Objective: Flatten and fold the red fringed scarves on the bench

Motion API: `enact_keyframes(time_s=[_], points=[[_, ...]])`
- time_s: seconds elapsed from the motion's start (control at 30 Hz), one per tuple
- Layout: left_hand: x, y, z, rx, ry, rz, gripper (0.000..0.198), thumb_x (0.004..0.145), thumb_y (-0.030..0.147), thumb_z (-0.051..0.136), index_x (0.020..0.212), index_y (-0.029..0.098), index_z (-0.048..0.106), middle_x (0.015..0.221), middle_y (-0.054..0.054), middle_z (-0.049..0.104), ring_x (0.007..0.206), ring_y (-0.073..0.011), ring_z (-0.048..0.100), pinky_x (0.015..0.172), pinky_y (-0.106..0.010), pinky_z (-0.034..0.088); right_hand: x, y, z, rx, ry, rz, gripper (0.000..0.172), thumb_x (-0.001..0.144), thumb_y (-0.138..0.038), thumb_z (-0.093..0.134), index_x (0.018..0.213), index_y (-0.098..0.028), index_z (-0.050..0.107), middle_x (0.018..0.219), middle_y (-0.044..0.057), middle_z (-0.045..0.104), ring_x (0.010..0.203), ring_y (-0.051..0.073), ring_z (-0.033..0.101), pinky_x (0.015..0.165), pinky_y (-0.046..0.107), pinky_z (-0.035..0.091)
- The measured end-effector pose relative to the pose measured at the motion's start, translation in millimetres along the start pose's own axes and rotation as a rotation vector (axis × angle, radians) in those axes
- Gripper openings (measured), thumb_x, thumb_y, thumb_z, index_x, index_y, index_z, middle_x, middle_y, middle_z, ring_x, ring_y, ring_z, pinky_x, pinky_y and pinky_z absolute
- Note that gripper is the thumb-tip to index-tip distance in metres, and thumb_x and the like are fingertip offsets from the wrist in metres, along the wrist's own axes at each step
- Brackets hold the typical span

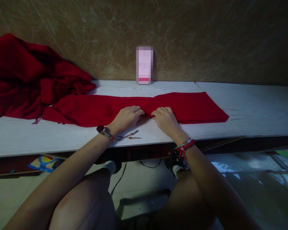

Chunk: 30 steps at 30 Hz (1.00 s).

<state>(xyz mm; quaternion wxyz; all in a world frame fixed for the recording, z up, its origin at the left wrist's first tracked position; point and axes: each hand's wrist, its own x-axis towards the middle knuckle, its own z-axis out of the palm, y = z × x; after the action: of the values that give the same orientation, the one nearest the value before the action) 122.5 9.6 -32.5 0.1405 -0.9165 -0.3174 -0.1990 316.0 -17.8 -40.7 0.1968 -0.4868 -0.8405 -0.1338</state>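
Observation:
A long red cloth (187, 107) lies flat as a folded strip along the white table, its right end slanting to a corner. My left hand (129, 116) has its fingers curled onto the strip's near edge, around the middle. Just to its right, my right hand (165, 119) grips the same edge with bent fingers. A small gap separates the two hands, and the fingertips are partly hidden against the cloth. On the left, the strip meets a loose, crumpled heap of red fabric (21, 73); whether they are one piece I cannot tell.
A blurred-out pinkish object (144, 65) stands against the brown marbled wall (206, 41). The white table (259, 111) is narrow, with its front edge close to my forearms. Beneath it are a blue and yellow packet (44, 163) and a dark cable (118, 179).

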Motion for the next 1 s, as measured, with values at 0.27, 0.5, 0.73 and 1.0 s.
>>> enact_keyframes(time_s=[0.27, 0.5, 0.73, 1.0], points=[[-1.4, 1.0, 0.2, -0.035, -0.046, 0.045, 0.025, 0.092, 0.023, 0.044, 0.091, 0.015, 0.067, 0.080, -0.005, 0.061, 0.067, -0.0130, 0.054, 0.057, -0.024, 0.041, -0.6, 1.1, -1.1, 0.023, -0.065, -0.064, 0.027, 0.087, -0.006, 0.042, 0.087, -0.017, 0.066, 0.080, 0.006, 0.062, 0.080, 0.019, 0.051, 0.075, 0.032, 0.031], [-0.5, 0.2, -2.5, -0.067, -0.084, 0.060, 0.024, 0.091, 0.021, 0.043, 0.092, 0.015, 0.066, 0.087, -0.006, 0.064, 0.070, -0.0133, 0.056, 0.058, -0.024, 0.043, -4.8, 5.2, -5.0, 0.036, -0.054, -0.098, 0.030, 0.087, -0.006, 0.040, 0.087, -0.017, 0.067, 0.081, 0.006, 0.061, 0.079, 0.019, 0.049, 0.075, 0.032, 0.032], [-1.2, -0.2, -3.1, -0.077, -0.097, 0.051, 0.028, 0.093, 0.024, 0.041, 0.099, 0.017, 0.068, 0.087, -0.006, 0.063, 0.069, -0.0120, 0.056, 0.058, -0.023, 0.042, -6.0, 5.9, -6.0, 0.051, -0.064, -0.095, 0.029, 0.087, -0.007, 0.040, 0.086, -0.018, 0.067, 0.080, 0.006, 0.062, 0.078, 0.019, 0.050, 0.074, 0.033, 0.033], [-0.8, 1.8, -1.6, -0.045, -0.085, 0.050, 0.028, 0.092, 0.030, 0.044, 0.102, 0.016, 0.067, 0.082, -0.005, 0.063, 0.070, -0.0136, 0.056, 0.058, -0.023, 0.042, -5.8, 5.3, -7.3, 0.050, -0.109, -0.089, 0.025, 0.088, -0.011, 0.044, 0.093, -0.016, 0.068, 0.085, 0.007, 0.064, 0.080, 0.019, 0.053, 0.075, 0.032, 0.034]])
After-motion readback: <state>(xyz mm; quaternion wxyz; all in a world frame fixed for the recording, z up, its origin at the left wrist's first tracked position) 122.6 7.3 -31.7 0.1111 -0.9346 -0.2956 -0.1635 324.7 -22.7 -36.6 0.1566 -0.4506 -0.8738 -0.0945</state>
